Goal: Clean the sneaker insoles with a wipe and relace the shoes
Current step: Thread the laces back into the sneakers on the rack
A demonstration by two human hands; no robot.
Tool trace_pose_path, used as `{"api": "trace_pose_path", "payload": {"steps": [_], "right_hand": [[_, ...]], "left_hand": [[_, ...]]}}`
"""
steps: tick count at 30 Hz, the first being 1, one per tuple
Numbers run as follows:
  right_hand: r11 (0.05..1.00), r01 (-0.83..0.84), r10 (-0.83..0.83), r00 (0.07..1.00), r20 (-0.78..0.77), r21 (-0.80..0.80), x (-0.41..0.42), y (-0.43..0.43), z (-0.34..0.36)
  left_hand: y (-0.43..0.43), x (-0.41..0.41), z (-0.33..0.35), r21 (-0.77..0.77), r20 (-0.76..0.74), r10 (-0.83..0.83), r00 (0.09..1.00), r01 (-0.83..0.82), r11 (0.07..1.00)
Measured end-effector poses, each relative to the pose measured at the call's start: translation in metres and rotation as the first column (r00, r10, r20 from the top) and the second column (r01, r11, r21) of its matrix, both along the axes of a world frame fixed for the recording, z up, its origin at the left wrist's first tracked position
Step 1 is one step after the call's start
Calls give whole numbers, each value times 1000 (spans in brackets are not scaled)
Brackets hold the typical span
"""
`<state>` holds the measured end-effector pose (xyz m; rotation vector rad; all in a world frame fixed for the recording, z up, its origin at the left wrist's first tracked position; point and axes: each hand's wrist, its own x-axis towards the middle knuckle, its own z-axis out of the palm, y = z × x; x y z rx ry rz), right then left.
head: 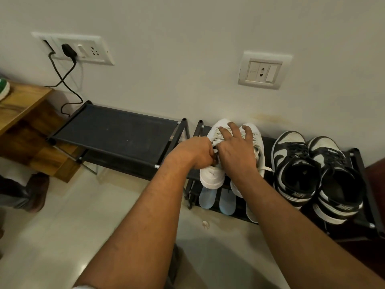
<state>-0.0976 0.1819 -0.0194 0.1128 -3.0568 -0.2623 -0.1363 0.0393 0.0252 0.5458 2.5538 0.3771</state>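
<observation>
Head view: a white sneaker pair stands on the top tier of a black rack, just at 3 o'clock from centre, toes toward the wall. The left hand is curled tight, pinching the laces of the left-side sneaker. The right hand lies over both shoes with its fingers splayed, gripping nothing visible. Two pale blue insoles lie on the lower tier at 6 o'clock from the pair. Black-and-white sneakers sit at 3 o'clock.
</observation>
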Motion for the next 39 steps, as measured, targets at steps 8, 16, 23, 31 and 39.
{"api": "trace_pose_path", "payload": {"steps": [8,16,23,31,39], "right_hand": [[999,3,-3,1000,-6,33,1,0,1],[999,25,-24,998,-55,30,-2,-1,-5],[999,28,-31,993,-111,-28,-6,2,-9],[999,-9,4,992,-130,-40,-5,9,-10],[991,-40,56,990,128,-127,0,10,8]], "left_hand": [[-11,-16,0,202,-296,292,909,-240,950],[1,-8,-12,157,-378,294,878,-252,955],[15,0,-25,6,-450,263,853,-292,956],[13,-2,-50,200,-367,480,797,-436,878],[21,-2,-53,197,-320,478,818,-436,878]]}}
